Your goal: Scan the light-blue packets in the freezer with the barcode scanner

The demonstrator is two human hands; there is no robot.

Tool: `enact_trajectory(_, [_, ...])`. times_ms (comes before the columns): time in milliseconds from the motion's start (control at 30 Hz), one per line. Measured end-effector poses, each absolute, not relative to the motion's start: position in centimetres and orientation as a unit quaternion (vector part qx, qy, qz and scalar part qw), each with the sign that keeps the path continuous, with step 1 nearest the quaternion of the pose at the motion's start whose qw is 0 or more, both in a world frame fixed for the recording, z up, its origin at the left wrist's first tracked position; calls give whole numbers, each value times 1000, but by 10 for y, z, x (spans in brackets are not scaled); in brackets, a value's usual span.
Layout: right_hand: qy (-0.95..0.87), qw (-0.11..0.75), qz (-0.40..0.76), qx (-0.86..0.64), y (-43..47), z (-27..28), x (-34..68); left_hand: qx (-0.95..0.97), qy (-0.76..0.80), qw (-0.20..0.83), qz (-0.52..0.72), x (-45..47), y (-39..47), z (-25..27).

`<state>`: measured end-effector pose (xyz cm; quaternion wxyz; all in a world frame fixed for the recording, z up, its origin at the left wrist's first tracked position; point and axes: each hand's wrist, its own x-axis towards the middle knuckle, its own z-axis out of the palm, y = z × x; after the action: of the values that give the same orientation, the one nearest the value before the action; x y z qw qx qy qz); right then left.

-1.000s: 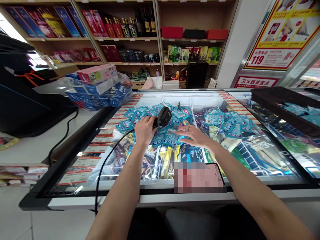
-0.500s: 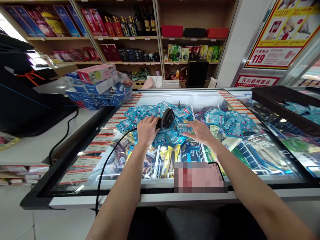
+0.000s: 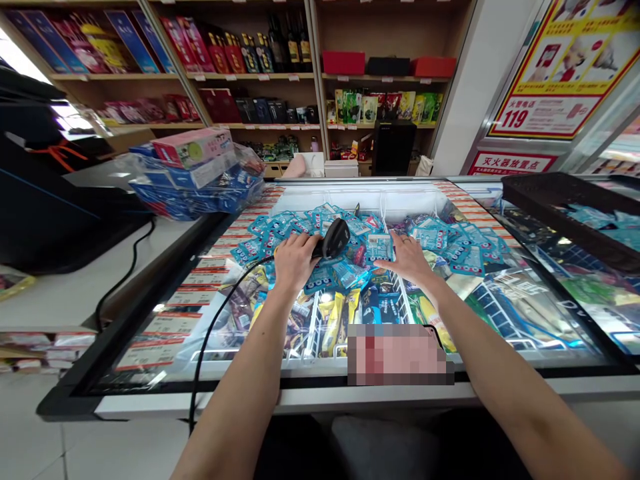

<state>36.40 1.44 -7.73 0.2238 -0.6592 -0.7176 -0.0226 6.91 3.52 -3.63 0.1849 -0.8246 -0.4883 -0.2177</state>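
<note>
My left hand (image 3: 296, 261) is wrapped around the handle of a black handheld barcode scanner (image 3: 336, 239). Its head points right, over a heap of blue flat packets (image 3: 285, 228) spread on the glass lid of a chest freezer. My right hand (image 3: 407, 257) has its thumb and fingers at the lower and right edges of one blue packet (image 3: 379, 247), whose barcode faces up. This packet lies just right of the scanner head. Beyond my right hand, more blue packets (image 3: 467, 250) are scattered on the glass.
A pixelated phone (image 3: 400, 357) lies at the freezer's front edge. The scanner cable (image 3: 203, 347) runs down past my left arm. Boxes in plastic wrap (image 3: 195, 173) stand at the left. A dark tray (image 3: 575, 217) with blue packets sits at the right. Stocked shelves (image 3: 260, 77) stand behind.
My right hand has shifted slightly right and away from me, and the blue packet at its fingers has moved with it. My left hand and the scanner have stayed nearly still.
</note>
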Motion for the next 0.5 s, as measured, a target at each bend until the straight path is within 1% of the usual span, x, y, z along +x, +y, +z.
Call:
enact_trajectory(67, [-728,247,17,-639,14,-75,365,-824,-490,189,-211,69,35,-36])
enact_trajectory(200, [-744,321,91,-579,11,-73,364,-833,-481,188,-198,71,34,-35])
enact_trajectory(333, [-705,400,154,-565,14,-82,364,-852,-454,175,-193,73,34,-35])
enact_trajectory(500, [-666,489,187,-531,28,-95,371,-862,-439,169,-192,75,33,-34])
